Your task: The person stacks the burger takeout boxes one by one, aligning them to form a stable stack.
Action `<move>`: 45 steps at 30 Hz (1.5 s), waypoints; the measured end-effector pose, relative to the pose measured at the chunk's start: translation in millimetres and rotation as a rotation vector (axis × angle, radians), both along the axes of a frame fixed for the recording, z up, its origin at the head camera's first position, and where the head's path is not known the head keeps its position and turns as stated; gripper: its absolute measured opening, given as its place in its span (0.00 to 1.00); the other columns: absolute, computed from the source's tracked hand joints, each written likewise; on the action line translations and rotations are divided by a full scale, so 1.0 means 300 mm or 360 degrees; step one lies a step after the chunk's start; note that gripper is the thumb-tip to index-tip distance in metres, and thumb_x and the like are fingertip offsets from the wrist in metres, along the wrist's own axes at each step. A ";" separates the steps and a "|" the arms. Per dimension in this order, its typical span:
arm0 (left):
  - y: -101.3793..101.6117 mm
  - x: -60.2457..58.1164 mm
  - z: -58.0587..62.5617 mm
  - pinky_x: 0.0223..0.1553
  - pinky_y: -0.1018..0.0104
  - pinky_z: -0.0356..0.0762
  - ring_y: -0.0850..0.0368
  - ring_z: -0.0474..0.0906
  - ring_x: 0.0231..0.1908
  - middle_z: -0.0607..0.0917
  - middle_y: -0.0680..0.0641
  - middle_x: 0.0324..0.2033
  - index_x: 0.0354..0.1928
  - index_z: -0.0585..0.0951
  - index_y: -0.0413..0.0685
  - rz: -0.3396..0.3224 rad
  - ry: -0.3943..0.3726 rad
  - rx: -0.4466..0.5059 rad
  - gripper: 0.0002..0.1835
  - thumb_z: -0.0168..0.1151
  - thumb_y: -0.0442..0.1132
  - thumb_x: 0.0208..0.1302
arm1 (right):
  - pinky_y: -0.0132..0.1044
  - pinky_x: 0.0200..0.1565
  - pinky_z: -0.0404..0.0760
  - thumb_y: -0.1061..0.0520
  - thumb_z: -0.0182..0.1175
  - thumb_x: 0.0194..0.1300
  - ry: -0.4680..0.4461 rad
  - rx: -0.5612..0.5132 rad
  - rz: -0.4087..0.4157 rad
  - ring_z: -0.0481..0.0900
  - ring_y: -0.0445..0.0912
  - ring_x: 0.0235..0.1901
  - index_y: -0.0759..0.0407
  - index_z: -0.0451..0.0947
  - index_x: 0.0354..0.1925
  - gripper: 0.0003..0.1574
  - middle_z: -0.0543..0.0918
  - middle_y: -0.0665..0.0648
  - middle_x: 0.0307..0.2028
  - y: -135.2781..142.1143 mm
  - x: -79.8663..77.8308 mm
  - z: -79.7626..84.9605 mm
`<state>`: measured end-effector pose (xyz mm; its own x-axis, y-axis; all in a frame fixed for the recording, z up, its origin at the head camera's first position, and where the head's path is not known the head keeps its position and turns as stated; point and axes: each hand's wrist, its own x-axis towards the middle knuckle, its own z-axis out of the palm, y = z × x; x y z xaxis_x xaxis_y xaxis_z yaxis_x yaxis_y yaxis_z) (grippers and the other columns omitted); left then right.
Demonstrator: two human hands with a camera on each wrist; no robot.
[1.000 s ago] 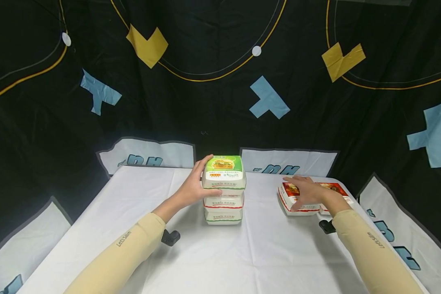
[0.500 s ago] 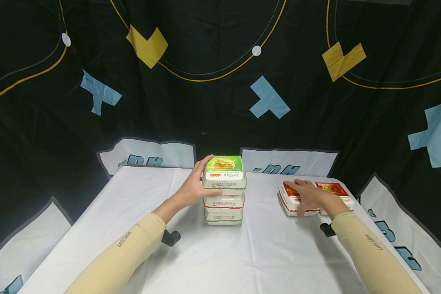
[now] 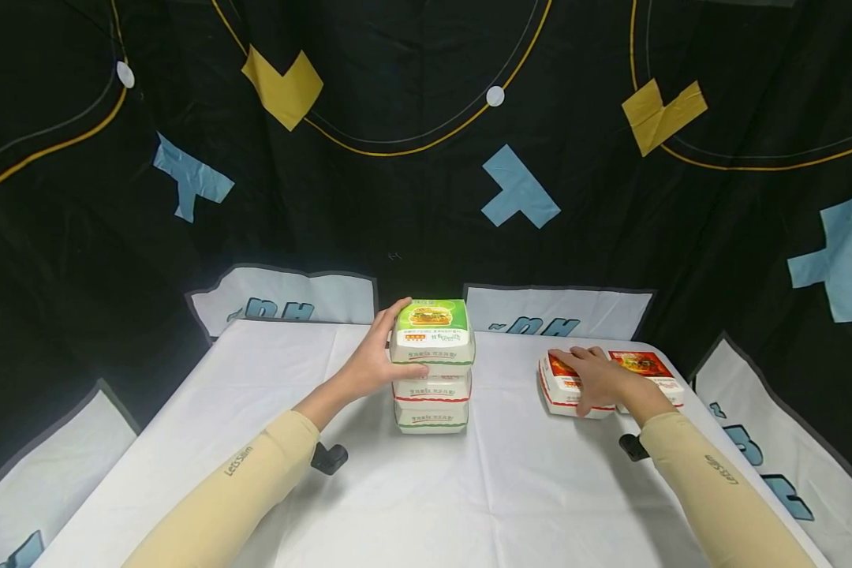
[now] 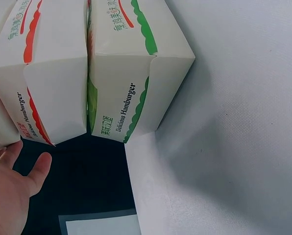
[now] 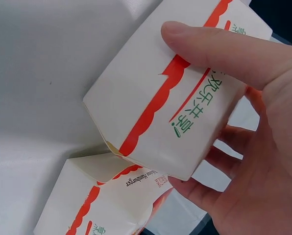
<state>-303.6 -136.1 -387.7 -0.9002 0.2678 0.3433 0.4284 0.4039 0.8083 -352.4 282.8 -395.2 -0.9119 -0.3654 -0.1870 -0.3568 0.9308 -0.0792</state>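
Three paper hamburger boxes are stacked mid-table. My left hand [image 3: 372, 363] grips the top one, a hamburger box with a green lid [image 3: 435, 335], thumb across its front and fingers along its left side. Beneath it sit a red-trimmed hamburger box [image 4: 50, 95] and, on the cloth, a green-trimmed hamburger box [image 4: 124, 93]. Over to the right, my right hand [image 3: 599, 375] holds a red-lidded hamburger box [image 5: 170, 112]. Its thumb presses the printed front, while the other fingers reach over the lid to the far side. Close beside that box is a second red-lidded hamburger box [image 5: 94, 196].
A white cloth [image 3: 426, 505] covers the table, whose right edge runs just past the second red-lidded box. Behind the table hangs a black curtain [image 3: 397, 213] with yellow and blue tape pieces. Black wrist mounts [image 3: 329, 459] project under both forearms.
My right hand has settled lower on the red-lidded box, its thumb shifting to the right along the front. That box has turned very slightly. My left hand and the stack look the same.
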 end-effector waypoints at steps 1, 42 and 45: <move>0.000 0.000 0.001 0.58 0.46 0.77 0.48 0.66 0.65 0.60 0.50 0.72 0.78 0.49 0.75 -0.0004 0.0002 0.0002 0.59 0.79 0.50 0.50 | 0.75 0.61 0.65 0.51 0.82 0.45 0.0009 0.0002 0.0005 0.54 0.71 0.70 0.48 0.52 0.78 0.70 0.57 0.69 0.75 0.000 0.001 0.000; -0.002 0.001 0.001 0.59 0.45 0.75 0.49 0.65 0.66 0.60 0.51 0.71 0.77 0.49 0.77 0.0006 -0.0007 0.0001 0.59 0.79 0.51 0.50 | 0.72 0.59 0.69 0.52 0.77 0.49 0.0113 -0.0067 -0.0006 0.58 0.67 0.68 0.47 0.54 0.78 0.64 0.61 0.68 0.73 0.017 0.022 0.027; -0.002 0.001 0.000 0.60 0.44 0.75 0.48 0.65 0.66 0.60 0.51 0.72 0.77 0.49 0.77 0.0003 -0.0006 -0.0002 0.59 0.79 0.50 0.50 | 0.72 0.59 0.69 0.52 0.77 0.49 0.0116 -0.0077 -0.0001 0.58 0.67 0.68 0.46 0.53 0.78 0.65 0.61 0.68 0.73 0.017 0.022 0.030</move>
